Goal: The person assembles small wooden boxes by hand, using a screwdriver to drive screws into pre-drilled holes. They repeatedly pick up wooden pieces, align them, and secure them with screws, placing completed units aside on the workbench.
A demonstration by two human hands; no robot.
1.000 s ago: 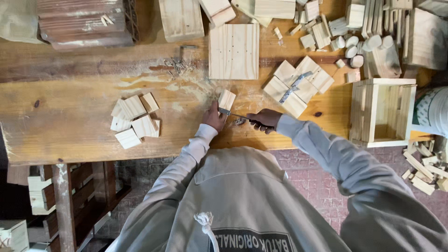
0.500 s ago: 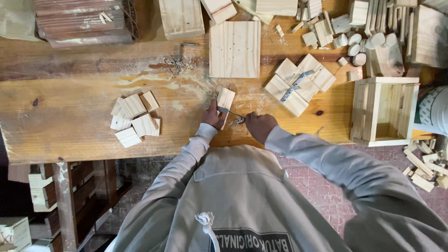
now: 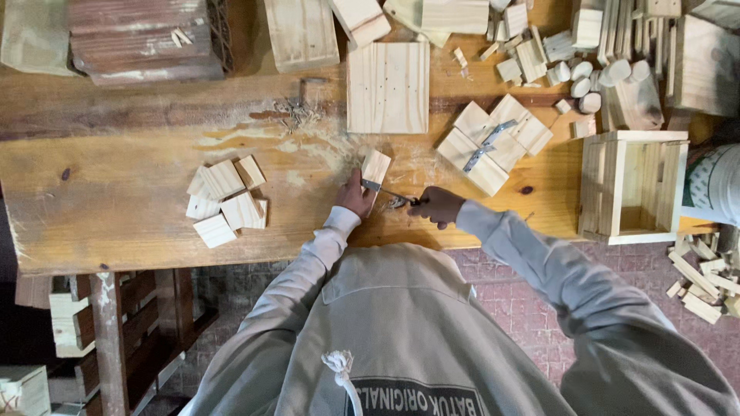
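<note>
My left hand (image 3: 354,197) holds a small pale wooden block (image 3: 376,168) down on the wooden workbench (image 3: 116,200). My right hand (image 3: 435,206) grips the dark handle of a thin metal tool (image 3: 388,192), and its blade reaches across to the block's near edge. Small wood shavings lie under the tool. My grey sleeves and hooded top fill the lower part of the view.
A pile of several small wooden blocks (image 3: 223,200) lies to the left. A square board (image 3: 388,86) sits behind the hands, a cluster of blocks with a metal piece (image 3: 493,142) to the right, and an open slatted wooden box (image 3: 634,185) at the bench's right end. Wood scraps lie on the brick floor (image 3: 705,285).
My right hand has drawn back to the right along the bench edge, leaving the tool's blade stretched toward the block. My left hand stays on the block.
</note>
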